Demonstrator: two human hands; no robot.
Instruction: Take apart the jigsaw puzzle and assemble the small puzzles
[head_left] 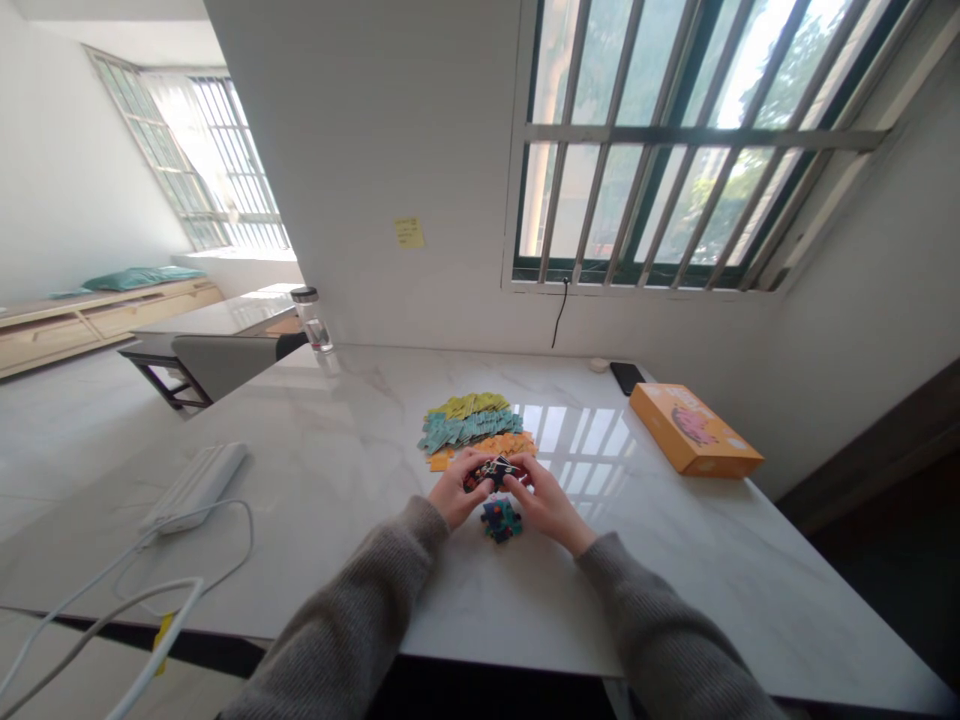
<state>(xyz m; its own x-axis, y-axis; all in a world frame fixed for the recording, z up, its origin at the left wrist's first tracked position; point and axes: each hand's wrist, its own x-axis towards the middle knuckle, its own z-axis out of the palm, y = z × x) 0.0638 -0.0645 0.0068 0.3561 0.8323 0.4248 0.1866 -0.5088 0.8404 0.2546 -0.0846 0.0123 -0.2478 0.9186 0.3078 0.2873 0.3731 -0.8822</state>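
Well inside table edges (pixel 517 657), hands (pixel 459 490) (pixel 546 503) hold puzzle pieces (pixel 498 469).

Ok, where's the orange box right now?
In the head view, the orange box lies toward the right of the white table, beside the black phone.

The marbled surface (pixel 345 460) carries coloured jigsaw pieces (pixel 471 428), an orange box (pixel 694 430), a smartphone (pixel 626 378), a lidded water bottle (pixel 312 320) and a white power strip (pixel 199 487).

Lettering illegible.
Blurred writing marks a yellow note (pixel 409 233) left of the barred window (pixel 705 135) and an orange box (pixel 694 430) below that window.
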